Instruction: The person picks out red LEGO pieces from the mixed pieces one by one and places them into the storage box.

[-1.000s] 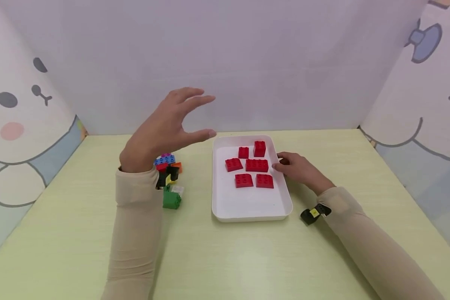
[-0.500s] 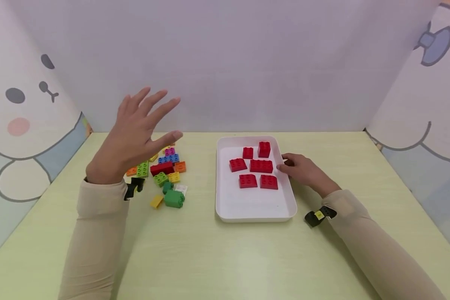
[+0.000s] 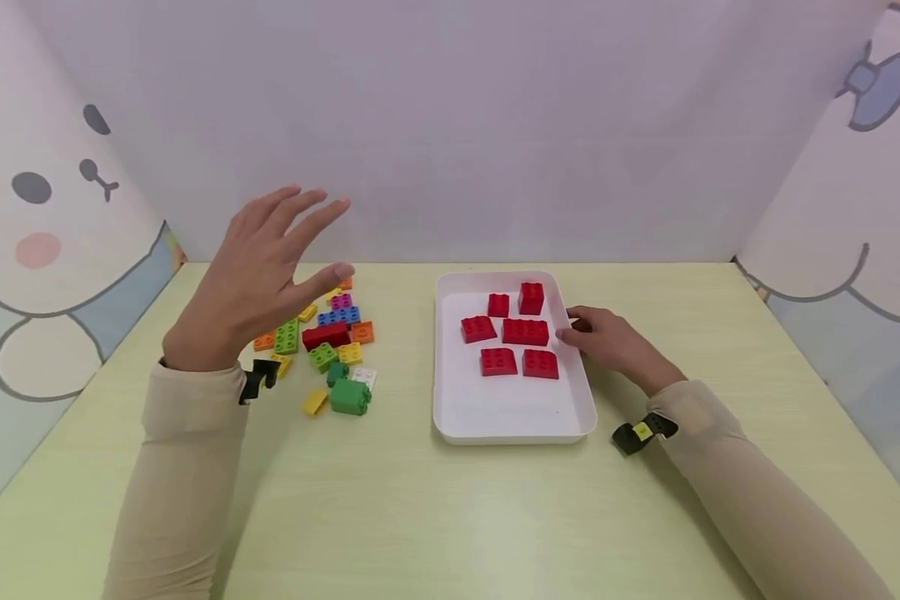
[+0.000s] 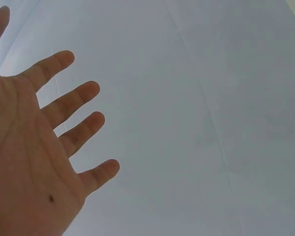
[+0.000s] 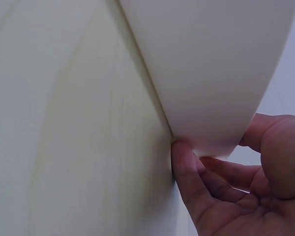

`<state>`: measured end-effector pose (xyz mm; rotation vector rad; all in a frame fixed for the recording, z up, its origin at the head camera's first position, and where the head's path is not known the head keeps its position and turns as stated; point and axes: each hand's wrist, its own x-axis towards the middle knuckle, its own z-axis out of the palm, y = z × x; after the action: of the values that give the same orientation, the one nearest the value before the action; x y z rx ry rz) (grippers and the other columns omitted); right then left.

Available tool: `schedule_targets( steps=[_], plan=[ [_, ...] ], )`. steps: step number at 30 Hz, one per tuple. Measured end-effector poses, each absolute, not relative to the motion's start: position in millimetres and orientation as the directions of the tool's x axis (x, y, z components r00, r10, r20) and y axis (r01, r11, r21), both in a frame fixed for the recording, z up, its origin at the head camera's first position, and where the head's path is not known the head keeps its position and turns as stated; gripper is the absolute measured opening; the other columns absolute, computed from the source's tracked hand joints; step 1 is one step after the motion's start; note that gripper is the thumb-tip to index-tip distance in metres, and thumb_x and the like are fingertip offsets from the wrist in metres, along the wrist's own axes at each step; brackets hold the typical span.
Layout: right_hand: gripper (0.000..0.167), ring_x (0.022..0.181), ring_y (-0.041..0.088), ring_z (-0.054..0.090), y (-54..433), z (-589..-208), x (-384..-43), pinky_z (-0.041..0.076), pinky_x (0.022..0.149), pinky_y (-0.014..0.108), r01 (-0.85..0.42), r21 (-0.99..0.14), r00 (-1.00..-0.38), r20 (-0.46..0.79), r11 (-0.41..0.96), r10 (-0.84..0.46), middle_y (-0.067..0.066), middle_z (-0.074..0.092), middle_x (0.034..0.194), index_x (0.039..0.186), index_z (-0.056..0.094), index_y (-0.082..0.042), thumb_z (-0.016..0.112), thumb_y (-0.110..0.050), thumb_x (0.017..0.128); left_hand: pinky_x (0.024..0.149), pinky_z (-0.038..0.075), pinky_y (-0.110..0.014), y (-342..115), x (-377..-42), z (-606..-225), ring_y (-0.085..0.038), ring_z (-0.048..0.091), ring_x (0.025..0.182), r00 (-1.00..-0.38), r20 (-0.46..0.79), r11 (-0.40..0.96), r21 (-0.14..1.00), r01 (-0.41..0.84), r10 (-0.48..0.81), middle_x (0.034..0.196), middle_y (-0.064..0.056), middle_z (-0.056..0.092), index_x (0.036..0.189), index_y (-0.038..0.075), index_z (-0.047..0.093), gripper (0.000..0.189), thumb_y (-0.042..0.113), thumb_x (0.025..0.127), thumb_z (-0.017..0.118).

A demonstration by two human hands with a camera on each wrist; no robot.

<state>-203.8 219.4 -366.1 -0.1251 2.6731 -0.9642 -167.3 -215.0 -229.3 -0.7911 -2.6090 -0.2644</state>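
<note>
My left hand (image 3: 249, 279) is raised in the air, with a pile of colourful toy bricks below and beside it. Its fingers are spread and hold nothing; the left wrist view shows the bare palm (image 4: 19, 162). On the right, my right hand (image 3: 607, 337) grips the side of a white tray (image 3: 510, 414), thumb at the rim and fingertips low against the wall (image 5: 211, 73). Several red toy bricks lie inside the tray, among them a long one (image 3: 525, 332) and a tall one (image 3: 531, 297).
Left of the tray lie loose bricks: a dark green one (image 3: 350, 397), a red one (image 3: 326, 336), a blue one (image 3: 339, 316) and others. My forearm and hand hide part of that area. A pale cloth wall (image 3: 457, 150) stands behind the table (image 3: 450, 517).
My left hand has moved left, from near the tray to over the loose bricks, its fingers spread wider. The right hand stays at the tray's side; the view has shifted slightly.
</note>
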Motion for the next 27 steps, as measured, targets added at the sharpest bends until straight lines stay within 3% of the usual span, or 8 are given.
schedule_targets(
  steps=[7,16,22,27],
  plan=[
    [0.065,0.122,0.042,0.049,223,-364,-204,0.046,0.101,0.059,0.034,-0.617,-0.95,-0.265,0.786,-0.167,0.025,0.048,0.142,0.152,0.038,-0.003,0.058,-0.038,0.102,0.117,0.02,-0.06,-217,-170,-236,-0.035,0.028,0.147,-0.725,0.442,0.798,0.034,0.601,0.528,0.155,-0.013,0.042,0.155,0.022,0.042,0.068,0.052,0.097,0.059],
    [0.065,0.121,0.042,0.048,224,-364,-204,0.046,0.101,0.06,0.041,-0.626,-0.946,-0.275,0.779,-0.171,0.027,0.047,0.141,0.153,0.037,-0.001,0.058,-0.037,0.102,0.114,0.025,-0.063,-256,-173,-257,-0.04,0.035,0.14,-0.843,0.316,0.881,0.043,0.471,0.435,0.149,-0.016,0.047,0.149,0.016,0.051,0.063,0.051,0.097,0.061],
    [0.068,0.125,0.044,0.046,223,-364,-204,0.045,0.102,0.061,0.045,-0.618,-0.944,-0.284,0.785,-0.169,0.028,0.044,0.144,0.154,0.034,-0.001,0.058,-0.037,0.102,0.113,0.026,-0.064,-265,-176,-265,-0.042,0.038,0.138,-0.881,0.261,0.904,0.061,0.423,0.395,0.146,-0.018,0.05,0.144,0.013,0.056,0.06,0.05,0.097,0.062],
    [0.066,0.123,0.044,0.047,220,-365,-206,0.045,0.102,0.06,0.039,-0.622,-0.944,-0.279,0.782,-0.175,0.028,0.045,0.143,0.153,0.035,-0.001,0.058,-0.036,0.102,0.105,0.04,-0.062,-268,-183,-273,-0.041,0.053,0.124,-0.911,0.187,0.916,0.098,0.389,0.367,0.134,-0.018,0.062,0.133,0.009,0.064,0.048,0.041,0.098,0.066]
  ],
)
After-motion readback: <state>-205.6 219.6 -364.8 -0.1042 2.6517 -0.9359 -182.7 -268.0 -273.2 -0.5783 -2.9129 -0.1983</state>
